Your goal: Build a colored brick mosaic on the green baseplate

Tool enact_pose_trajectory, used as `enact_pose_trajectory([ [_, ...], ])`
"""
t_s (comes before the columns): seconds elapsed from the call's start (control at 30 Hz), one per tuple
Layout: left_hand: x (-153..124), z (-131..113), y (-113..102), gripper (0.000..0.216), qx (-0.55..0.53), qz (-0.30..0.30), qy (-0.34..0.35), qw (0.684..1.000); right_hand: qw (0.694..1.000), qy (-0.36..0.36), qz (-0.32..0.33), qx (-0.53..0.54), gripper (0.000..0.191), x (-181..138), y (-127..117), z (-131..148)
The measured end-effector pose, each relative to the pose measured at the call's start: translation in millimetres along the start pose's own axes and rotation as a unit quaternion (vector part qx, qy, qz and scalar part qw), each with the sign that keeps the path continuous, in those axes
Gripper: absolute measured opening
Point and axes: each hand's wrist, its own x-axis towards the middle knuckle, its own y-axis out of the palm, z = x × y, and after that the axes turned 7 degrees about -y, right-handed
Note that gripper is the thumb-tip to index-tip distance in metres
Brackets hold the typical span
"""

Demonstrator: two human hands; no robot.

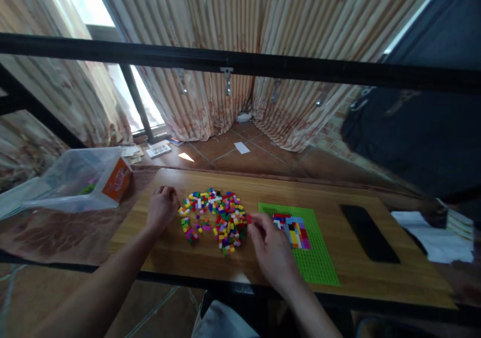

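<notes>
Loose toy building bricks (pixel 229 223) of many colours lie in a spread pile on the wooden table. At the pile's left edge rests my left hand (pixel 162 209), its fingers curled in; what they hold, if anything, is hidden. My right hand (pixel 271 248) pinches a small red brick (pixel 248 219) between thumb and fingertips at the pile's right side. Just beyond that hand lies a green studded baseplate (pixel 319 248), partly covered by it. Red, blue, yellow and purple bricks (pixel 298 233) are fitted together on the baseplate.
A black flat slab, perhaps a phone (pixel 370 233), lies on the table's right part. A clear plastic bin (pixel 71 200) with an orange label stands to the left. White papers (pixel 436 235) are at the far right. A dark metal bar (pixel 240 60) crosses before the curtains.
</notes>
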Motion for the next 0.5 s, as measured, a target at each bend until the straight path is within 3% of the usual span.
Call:
enact_pose_trajectory([
  [0.17,1,-2,-2,0.027,0.022,0.002,0.002,1.000,0.992,0.081,-0.097,0.027,0.038,-19,-52,-63],
  [0.27,2,-3,-3,0.030,0.030,0.003,0.000,1.000,0.984,0.130,-0.121,0.029,0.042,-23,-76,-92],
  [0.5,4,-1,-3,0.033,0.034,0.010,0.009,0.999,0.974,0.157,-0.163,0.029,0.041,-24,-94,-112],
])
